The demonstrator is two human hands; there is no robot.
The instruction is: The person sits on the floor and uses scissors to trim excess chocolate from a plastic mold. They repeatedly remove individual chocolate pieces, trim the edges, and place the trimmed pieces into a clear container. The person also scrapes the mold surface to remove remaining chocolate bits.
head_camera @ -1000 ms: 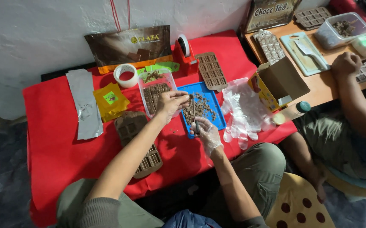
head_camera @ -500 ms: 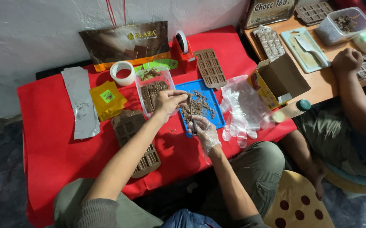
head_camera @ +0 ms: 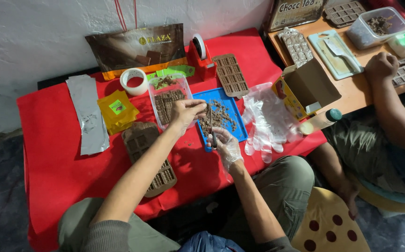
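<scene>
Holding a thin dark tool, maybe a small knife, the right hand (head_camera: pixel 224 144) in its clear glove is closing its fingers around the handle and pointing the tip down at the blue tray (head_camera: pixel 201 97). The bare left hand (head_camera: pixel 186 112) is resting with bent fingers on the edge of the clear tub (head_camera: pixel 156 88), and I cannot tell if it is pinching anything.

Close to the person, a brown mould (head_camera: pixel 142 140) is lying on the red table (head_camera: pixel 53 154), already looking filled. A little farther, the blue tray is holding a heap of chopped brown bits (head_camera: pixel 221 116), so some cutting seems done. The clear tub is keeping whole brown slabs (head_camera: pixel 167 102), so more seems left to cut. Farther back, another mould (head_camera: pixel 230 74) is waiting beside a red tape holder (head_camera: pixel 198 58).
</scene>
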